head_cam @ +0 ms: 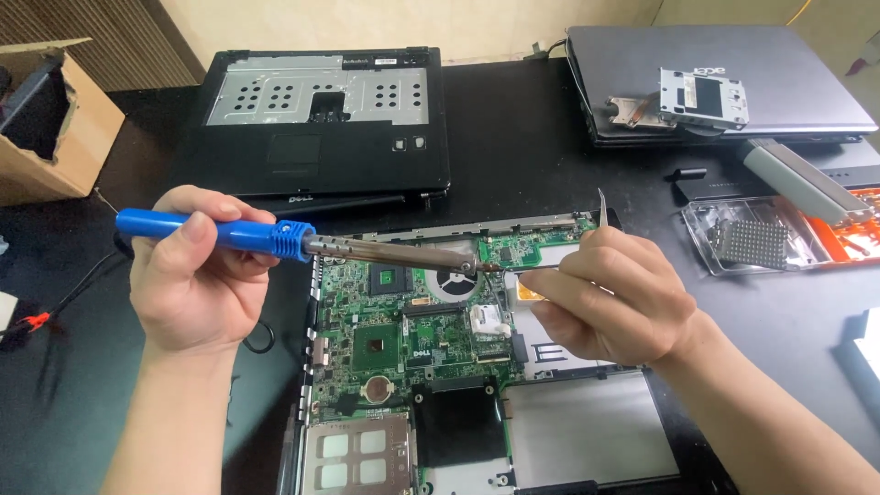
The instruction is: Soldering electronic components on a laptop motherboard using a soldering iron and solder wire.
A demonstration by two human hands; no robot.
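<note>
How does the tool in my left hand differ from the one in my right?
The soldering iron in the left hand is thick, with a blue handle; the tweezers in the right hand are thin bare metal. The iron lies level; the tweezers' free end points up. Both tips meet above the motherboard.

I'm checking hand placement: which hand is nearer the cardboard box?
Left. The left hand is nearer the cardboard box, just right of it; the right hand is far across.

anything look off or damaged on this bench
The cardboard box at the far left has a ragged, torn edge. Loose metal parts sit on the closed grey laptop. The open motherboard shows no visible damage.
</note>
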